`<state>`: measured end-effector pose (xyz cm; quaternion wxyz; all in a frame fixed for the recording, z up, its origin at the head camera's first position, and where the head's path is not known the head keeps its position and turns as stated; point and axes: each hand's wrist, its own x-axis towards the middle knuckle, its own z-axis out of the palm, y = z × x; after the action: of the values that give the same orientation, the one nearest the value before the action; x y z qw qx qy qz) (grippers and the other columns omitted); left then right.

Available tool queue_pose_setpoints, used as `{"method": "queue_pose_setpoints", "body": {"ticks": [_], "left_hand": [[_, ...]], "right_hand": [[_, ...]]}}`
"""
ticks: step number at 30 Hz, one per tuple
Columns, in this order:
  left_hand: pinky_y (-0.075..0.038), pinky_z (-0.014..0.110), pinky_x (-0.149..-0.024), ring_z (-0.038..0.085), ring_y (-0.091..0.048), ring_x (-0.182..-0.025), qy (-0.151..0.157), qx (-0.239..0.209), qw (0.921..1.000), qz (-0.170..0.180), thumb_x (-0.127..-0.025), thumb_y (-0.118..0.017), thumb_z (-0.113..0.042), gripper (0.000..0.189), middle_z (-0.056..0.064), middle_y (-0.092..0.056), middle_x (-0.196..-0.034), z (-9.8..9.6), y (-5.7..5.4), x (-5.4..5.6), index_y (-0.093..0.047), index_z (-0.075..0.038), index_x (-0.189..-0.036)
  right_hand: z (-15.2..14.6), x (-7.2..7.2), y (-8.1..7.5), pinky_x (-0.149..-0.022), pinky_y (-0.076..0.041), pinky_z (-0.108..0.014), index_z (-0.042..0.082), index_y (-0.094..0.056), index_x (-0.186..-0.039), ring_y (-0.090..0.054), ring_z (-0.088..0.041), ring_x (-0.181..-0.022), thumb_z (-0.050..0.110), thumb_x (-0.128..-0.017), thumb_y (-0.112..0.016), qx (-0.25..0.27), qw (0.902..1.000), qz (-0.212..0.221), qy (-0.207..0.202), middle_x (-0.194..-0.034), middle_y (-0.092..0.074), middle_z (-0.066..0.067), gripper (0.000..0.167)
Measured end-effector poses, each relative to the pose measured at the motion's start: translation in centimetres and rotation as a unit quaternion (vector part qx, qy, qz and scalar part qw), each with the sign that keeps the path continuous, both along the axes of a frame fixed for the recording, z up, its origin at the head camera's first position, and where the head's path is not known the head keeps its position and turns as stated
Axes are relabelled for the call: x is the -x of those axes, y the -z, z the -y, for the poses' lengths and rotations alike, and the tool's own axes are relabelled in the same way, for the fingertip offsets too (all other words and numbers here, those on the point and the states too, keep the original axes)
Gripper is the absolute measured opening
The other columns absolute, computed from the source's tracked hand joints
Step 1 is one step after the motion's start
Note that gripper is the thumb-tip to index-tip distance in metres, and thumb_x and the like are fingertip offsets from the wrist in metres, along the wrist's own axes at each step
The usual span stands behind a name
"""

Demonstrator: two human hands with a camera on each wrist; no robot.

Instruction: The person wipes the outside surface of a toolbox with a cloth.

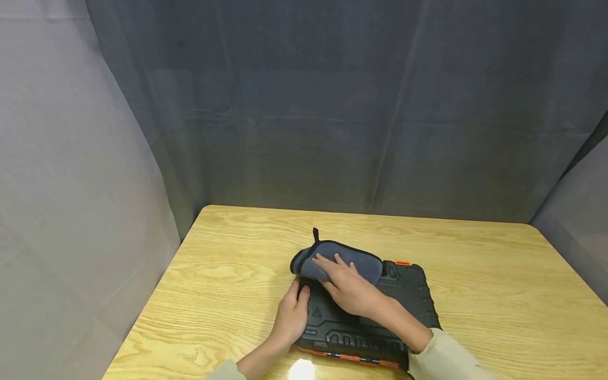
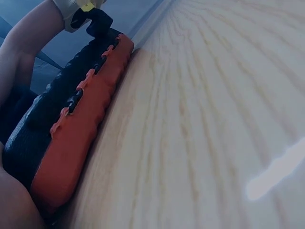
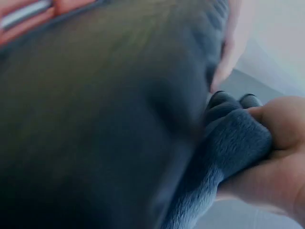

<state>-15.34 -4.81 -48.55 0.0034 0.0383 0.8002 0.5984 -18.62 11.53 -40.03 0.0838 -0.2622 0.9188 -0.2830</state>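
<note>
A black hard case [image 1: 328,306] with an orange lower shell [image 2: 71,157] lies flat on the wooden table. My left hand [image 1: 291,316] holds its left edge, thumb on the lid and fingers down the side. Over the case's far left part is a folded grey-blue cloth [image 1: 366,266] with black edging and a small black loop. My right hand [image 1: 349,290] lies across the lid with its fingers spread on top of the cloth. From the right wrist view, plush folds of the cloth [image 3: 238,143] bunch between that hand's thumb and fingers.
The pale wooden table [image 1: 499,279] extends to both sides of the case. Dark grey curtain [image 1: 304,132] hangs behind it, with light fabric [image 1: 81,184] at the left. Orange latches [image 1: 349,358] line the case's near side. A light reflection shines on the table near them.
</note>
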Motion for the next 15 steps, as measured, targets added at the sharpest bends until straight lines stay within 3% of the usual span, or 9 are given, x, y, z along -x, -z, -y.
{"method": "queue_pose_setpoints", "body": {"ticks": [6,15], "left_hand": [[-0.039,0.053,-0.108,0.033,-0.046,-0.134,-0.01,0.002,0.9999,0.001,-0.11,-0.036,-0.031,0.048,0.018,-0.05,-0.145,0.08,0.11,-0.09,-0.041,-0.005,-0.151],[-0.039,0.052,-0.107,0.032,-0.046,-0.133,-0.015,0.006,0.9997,-0.016,-0.11,-0.036,-0.03,0.045,0.017,-0.052,-0.144,0.15,0.03,0.0,-0.044,-0.007,-0.148]], "right_hand": [[0.49,-0.27,-0.06,-0.111,-0.012,-0.071,0.01,-0.035,-0.156,-0.009,-0.045,-0.147,0.009,-0.103,-0.057,-0.098,0.9943,0.01,-0.04,-0.163,-0.023,-0.012,0.058],[0.21,-0.24,0.06,-0.114,-0.017,-0.064,0.005,-0.035,-0.155,-0.015,-0.041,-0.147,0.011,-0.103,-0.056,-0.141,0.9875,-0.03,-0.062,-0.161,-0.026,-0.015,0.056]]}}
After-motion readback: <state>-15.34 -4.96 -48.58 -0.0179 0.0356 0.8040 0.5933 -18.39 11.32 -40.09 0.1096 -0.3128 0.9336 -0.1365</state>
